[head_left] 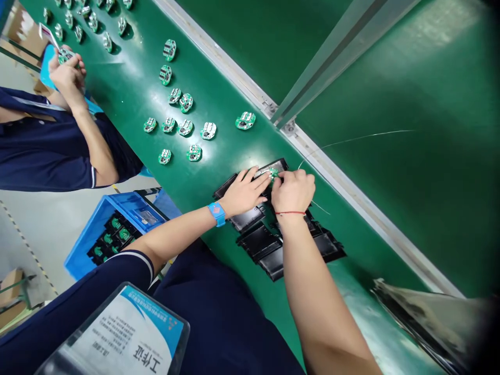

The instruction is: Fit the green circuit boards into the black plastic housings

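Green table [224,156] holds boards [245,121], open left hand [242,195] overlapping black cases [260,242], right hand [294,191] pinching apparent circuit board [273,172].

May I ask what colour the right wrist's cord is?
The cord is red; best in head view.

Single view: head cam, wearer's POV, angled fwd & down over green bench [128,96], fairly close.

Glossy green tabletop [222,99], matt black plastic cases [260,242] (edges faintly shiny).
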A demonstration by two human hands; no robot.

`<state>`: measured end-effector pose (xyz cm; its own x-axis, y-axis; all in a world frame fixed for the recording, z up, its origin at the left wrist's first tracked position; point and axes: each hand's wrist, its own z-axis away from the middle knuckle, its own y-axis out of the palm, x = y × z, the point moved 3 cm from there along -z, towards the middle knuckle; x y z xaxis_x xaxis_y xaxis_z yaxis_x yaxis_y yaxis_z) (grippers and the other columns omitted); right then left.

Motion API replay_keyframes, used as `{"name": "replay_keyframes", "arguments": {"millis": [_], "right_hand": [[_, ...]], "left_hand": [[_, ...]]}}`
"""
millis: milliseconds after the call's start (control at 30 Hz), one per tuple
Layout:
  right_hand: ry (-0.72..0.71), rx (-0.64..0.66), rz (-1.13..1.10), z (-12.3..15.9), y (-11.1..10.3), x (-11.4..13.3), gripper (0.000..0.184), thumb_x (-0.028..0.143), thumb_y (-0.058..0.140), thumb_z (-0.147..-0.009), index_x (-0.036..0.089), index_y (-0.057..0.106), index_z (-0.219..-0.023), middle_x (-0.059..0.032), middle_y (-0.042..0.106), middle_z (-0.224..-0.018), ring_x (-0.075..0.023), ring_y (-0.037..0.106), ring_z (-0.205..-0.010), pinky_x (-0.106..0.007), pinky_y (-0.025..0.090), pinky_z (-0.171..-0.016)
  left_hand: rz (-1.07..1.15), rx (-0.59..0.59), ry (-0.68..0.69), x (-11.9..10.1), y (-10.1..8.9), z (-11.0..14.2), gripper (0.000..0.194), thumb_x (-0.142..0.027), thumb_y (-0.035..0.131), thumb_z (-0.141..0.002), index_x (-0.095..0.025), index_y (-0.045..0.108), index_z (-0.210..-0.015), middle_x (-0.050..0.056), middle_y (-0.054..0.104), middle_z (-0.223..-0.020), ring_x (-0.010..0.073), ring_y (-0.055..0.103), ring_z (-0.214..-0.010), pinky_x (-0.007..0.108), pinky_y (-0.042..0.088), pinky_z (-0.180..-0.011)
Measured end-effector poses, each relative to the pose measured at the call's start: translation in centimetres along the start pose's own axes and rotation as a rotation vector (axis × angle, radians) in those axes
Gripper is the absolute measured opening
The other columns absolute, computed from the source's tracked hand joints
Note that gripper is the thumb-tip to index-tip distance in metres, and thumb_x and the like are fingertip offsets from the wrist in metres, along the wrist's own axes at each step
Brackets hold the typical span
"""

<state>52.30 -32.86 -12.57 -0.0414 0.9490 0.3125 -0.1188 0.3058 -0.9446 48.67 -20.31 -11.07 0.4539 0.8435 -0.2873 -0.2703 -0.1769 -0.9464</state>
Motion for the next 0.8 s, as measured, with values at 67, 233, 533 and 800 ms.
{"name": "replay_keyframes", "arguments": {"millis": [67, 233, 533, 800], "right_hand": [[0.012, 0.007, 0.009, 0.0, 0.1, 0.0, 0.031, 0.028, 0.043, -0.084, 0.011, 0.068, -0.094, -0.0182, 0.059, -0.096, -0.0298, 0.045, -0.094, -0.043, 0.036, -0.077], [0.018, -0.003, 0.012, 0.0, 0.4, -0.1, 0.031, 0.028, 0.040, -0.086, 0.014, 0.067, -0.092, -0.0162, 0.060, -0.093, -0.0277, 0.047, -0.090, -0.040, 0.036, -0.074], [-0.096, 0.059, 0.038, 2.1, -1.3, -0.6, 0.039, 0.022, 0.035, -0.089, 0.016, 0.063, -0.115, -0.0121, 0.064, -0.107, -0.0226, 0.052, -0.088, -0.035, 0.037, -0.076], [-0.235, 0.208, 0.153, 3.5, -0.7, -0.2, 0.042, 0.019, 0.036, -0.088, 0.014, 0.060, -0.122, -0.0133, 0.060, -0.125, -0.0236, 0.058, -0.092, -0.037, 0.039, -0.073]], "left_hand": [[0.001, -0.004, -0.005, 0.1, 0.1, -0.2, 0.054, -0.044, 0.045, -0.091, -0.013, 0.046, -0.135, 0.014, 0.042, -0.144, 0.0363, 0.027, -0.135, 0.051, 0.023, -0.107], [0.004, -0.010, -0.036, 0.0, -0.1, -0.3, 0.053, -0.046, 0.044, -0.091, -0.015, 0.049, -0.134, 0.012, 0.045, -0.142, 0.0359, 0.031, -0.134, 0.054, 0.021, -0.108], [-0.023, 0.010, -0.041, -0.1, -0.5, -0.5, 0.051, -0.045, 0.044, -0.091, -0.015, 0.051, -0.132, 0.009, 0.045, -0.143, 0.0360, 0.033, -0.132, 0.055, 0.022, -0.108], [-0.047, -0.012, -0.022, -0.2, -0.6, -0.7, 0.050, -0.046, 0.046, -0.090, -0.017, 0.053, -0.129, 0.010, 0.048, -0.140, 0.0358, 0.034, -0.131, 0.056, 0.022, -0.107]]}}
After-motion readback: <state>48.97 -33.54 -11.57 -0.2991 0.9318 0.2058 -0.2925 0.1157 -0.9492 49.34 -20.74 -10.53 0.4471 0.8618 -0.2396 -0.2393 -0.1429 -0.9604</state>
